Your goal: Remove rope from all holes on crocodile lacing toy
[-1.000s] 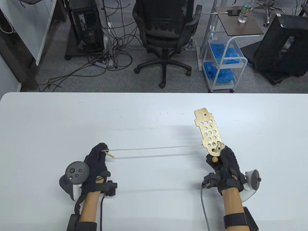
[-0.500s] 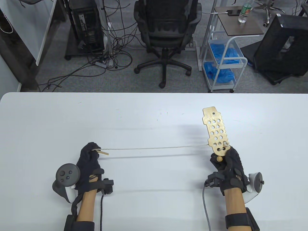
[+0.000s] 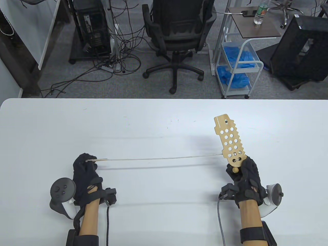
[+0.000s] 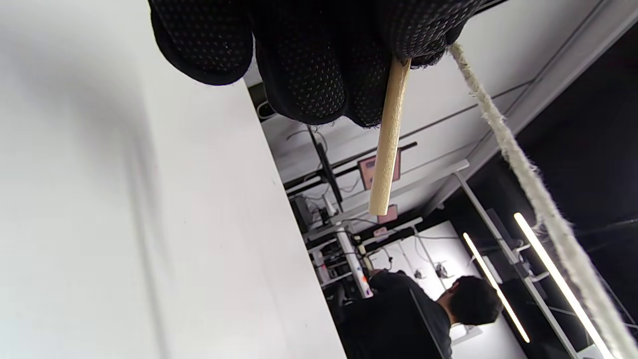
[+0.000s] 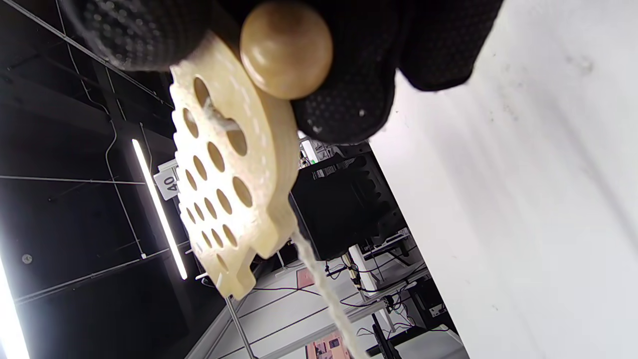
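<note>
A flat wooden crocodile lacing toy (image 3: 230,139) with many round holes stands upright above the table, gripped at its lower end by my right hand (image 3: 242,170). It also shows in the right wrist view (image 5: 224,169), with a wooden bead (image 5: 285,49) at my fingers. A pale rope (image 3: 159,159) runs taut from the toy's lower holes to my left hand (image 3: 84,164). My left hand pinches the rope's thin wooden needle (image 4: 390,144), with the rope (image 4: 528,189) beside it. A short rope stretch still passes between two lower holes (image 5: 219,122).
The white table (image 3: 164,123) stretches wide around both hands. Its far edge is well behind the toy. An office chair (image 3: 176,30) and a wire cart (image 3: 238,64) stand on the floor beyond the table.
My left hand has moved left and toward me, drawing more rope out through the toy. The loop at the toy's lower holes has pulled flat. The toy shifted slightly right.
</note>
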A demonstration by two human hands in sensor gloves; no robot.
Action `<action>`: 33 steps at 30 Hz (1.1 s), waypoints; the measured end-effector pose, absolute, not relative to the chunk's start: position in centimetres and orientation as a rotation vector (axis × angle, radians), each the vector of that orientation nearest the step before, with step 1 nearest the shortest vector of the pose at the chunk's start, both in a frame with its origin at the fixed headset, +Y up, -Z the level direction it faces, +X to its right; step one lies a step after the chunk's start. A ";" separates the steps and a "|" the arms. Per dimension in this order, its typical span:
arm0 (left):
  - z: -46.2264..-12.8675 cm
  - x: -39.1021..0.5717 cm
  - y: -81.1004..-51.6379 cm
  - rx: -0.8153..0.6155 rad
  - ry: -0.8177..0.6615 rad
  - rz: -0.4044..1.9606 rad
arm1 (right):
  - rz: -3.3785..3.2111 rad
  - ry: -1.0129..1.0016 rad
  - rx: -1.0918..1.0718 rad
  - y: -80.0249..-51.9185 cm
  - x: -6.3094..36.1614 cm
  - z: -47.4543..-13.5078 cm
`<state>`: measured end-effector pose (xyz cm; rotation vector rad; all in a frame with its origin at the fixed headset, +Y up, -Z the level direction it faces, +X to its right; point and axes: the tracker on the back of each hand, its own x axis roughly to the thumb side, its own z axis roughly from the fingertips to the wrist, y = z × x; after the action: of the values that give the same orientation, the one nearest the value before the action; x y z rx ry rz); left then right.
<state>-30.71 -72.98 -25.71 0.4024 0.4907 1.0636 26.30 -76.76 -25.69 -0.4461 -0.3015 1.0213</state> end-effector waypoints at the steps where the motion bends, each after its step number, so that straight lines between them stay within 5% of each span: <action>1: -25.6 -30.9 -73.1 0.412 0.500 1.086 | 1.016 -0.303 -0.449 -76.8 26.4 -25.7; 8: -25.6 -31.3 -73.5 0.406 0.524 1.140 | 1.000 -0.300 -0.444 -77.0 26.3 -25.6; 18: -26.5 -27.3 -72.7 0.372 0.300 1.085 | 1.093 -0.243 -0.358 -75.6 22.9 -26.1; 33: -26.2 -16.9 -73.9 -0.047 -0.092 1.380 | 1.145 -0.051 -0.086 -74.6 15.3 -25.1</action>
<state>-16.85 -73.92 -26.18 -0.0472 -0.0915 1.3802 15.32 -74.58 -25.10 -0.0858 -0.0507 1.1450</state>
